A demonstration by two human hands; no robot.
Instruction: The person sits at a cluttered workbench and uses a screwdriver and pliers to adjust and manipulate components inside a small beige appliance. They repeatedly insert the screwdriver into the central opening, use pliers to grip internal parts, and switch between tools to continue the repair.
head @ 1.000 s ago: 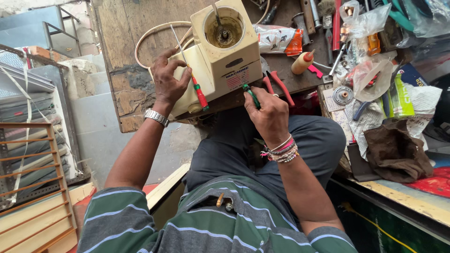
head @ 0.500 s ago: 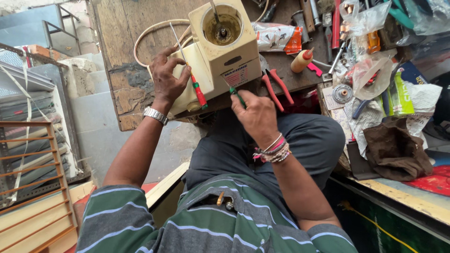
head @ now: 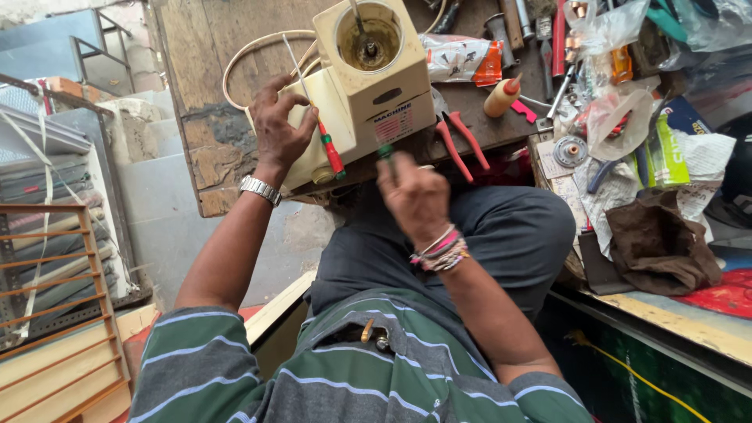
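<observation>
the cream-coloured mixer base (head: 368,86) stands tipped at the near edge of the worn wooden tabletop (head: 196,70), its open round socket with a metal shaft facing up toward the camera and its pale cord looping off to the far left. the left hand (head: 278,129) grips the left side of the housing, fingers wrapped on the casing, and it also pinches a red-handled screwdriver (head: 329,149) whose thin shaft slants up across the body. the right hand (head: 415,196) sits just below the near face of the housing, fingers closed together around a green-handled screwdriver (head: 386,153), of which only the top of the handle shows, its tip pointing up at the underside of the base. judging from this, the step in hand looks like working a screw on the bottom of the housing while the other hand steadies it. the next move would seem to call for keeping the blade seated square in the screw head and the casing held firm, since the base is balanced on the tabletop edge and could rock. just right of the base lie red-handled pliers (head: 462,141), and further right a small bottle with a red cap (head: 501,95), crumpled plastic bags (head: 611,31) and a brown cloth (head: 658,243) among scattered parts.
</observation>
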